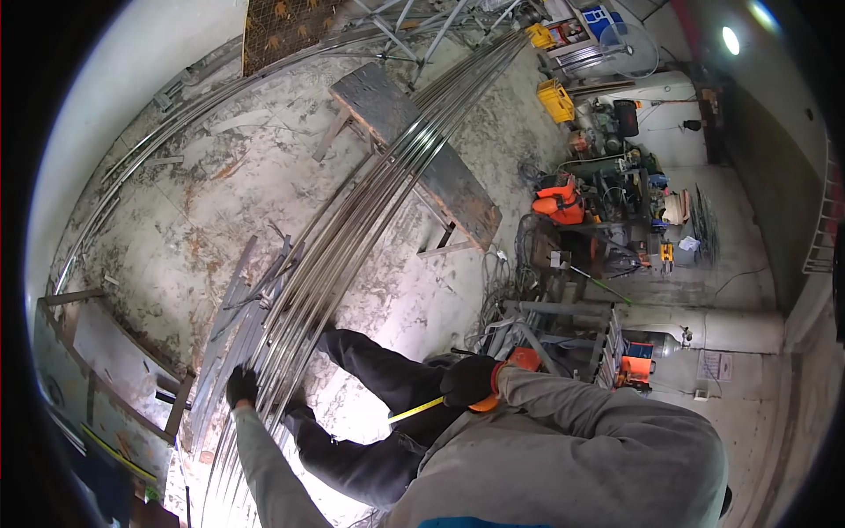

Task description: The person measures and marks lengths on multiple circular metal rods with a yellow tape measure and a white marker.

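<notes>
My left hand (241,385), in a dark glove, is at the left edge of a bundle of long shiny metal tubes (352,220). Its fingers look curled round a tube there, though the glove hides the exact grip. In my right hand (468,384), also dark-gloved, is a tape measure (484,403) with an orange case. A short length of its yellow blade (417,410) sticks out toward my legs, apart from the tubes. The bundle runs from below my left hand away to the upper right, lying across a low wooden bench (466,198).
Flat grey metal strips (227,321) lie left of the tubes. A metal-panelled frame (119,352) stands at the left. To the right are a grey metal stand (563,308), an orange bag-like item (559,202), tools and cables. A yellow crate (555,100) sits farther back.
</notes>
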`<state>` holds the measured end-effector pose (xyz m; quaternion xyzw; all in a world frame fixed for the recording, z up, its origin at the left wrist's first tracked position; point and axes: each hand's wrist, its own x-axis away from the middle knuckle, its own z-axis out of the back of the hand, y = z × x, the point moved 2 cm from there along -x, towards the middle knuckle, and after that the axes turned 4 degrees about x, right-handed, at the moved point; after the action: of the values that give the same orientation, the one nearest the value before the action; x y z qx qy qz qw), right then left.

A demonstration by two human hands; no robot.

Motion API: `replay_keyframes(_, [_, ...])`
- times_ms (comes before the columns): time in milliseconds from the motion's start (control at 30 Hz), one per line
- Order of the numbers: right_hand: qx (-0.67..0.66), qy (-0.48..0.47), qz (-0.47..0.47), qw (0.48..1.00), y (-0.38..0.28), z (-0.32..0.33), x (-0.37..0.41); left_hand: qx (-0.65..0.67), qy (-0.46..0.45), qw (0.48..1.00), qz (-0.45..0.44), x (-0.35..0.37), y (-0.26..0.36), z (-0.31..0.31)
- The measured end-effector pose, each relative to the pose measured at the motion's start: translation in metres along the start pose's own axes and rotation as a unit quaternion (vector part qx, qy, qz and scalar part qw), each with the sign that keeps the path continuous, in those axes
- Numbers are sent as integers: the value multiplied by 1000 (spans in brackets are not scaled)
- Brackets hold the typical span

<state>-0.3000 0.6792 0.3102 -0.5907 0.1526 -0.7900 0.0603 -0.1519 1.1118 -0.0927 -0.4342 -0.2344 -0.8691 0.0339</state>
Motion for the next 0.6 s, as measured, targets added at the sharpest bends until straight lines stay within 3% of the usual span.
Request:
replay_keyframes(33, [4,-5,-1,1000,-1,2,0,13,-3,999,44,26,-1,17])
replay_keyframes(200, [4,-30,-19,999,-7,13,0,-48,52,997,-33,23,-17,1])
replay_keyframes(333, [25,-34,22,999,2,0,-11,-27,90,994,-58,3,10,-16])
replay_keyframes(400, [46,-44,22,998,-3,7,-11,-27,46,999,-6,6,55,-7])
replay_keyframes(467, [116,-82,61,988,1,0,-16,-22,102,993,-57,-15,60,-31])
replay_keyframes(500, [79,-70,35,994,-4,2,-14,-20,130,987,-96,-14,68,-34])
replay_keyframes(600, [71,-61,37,995,-8,10,-15,39,75,994,-63,-13,86,-31])
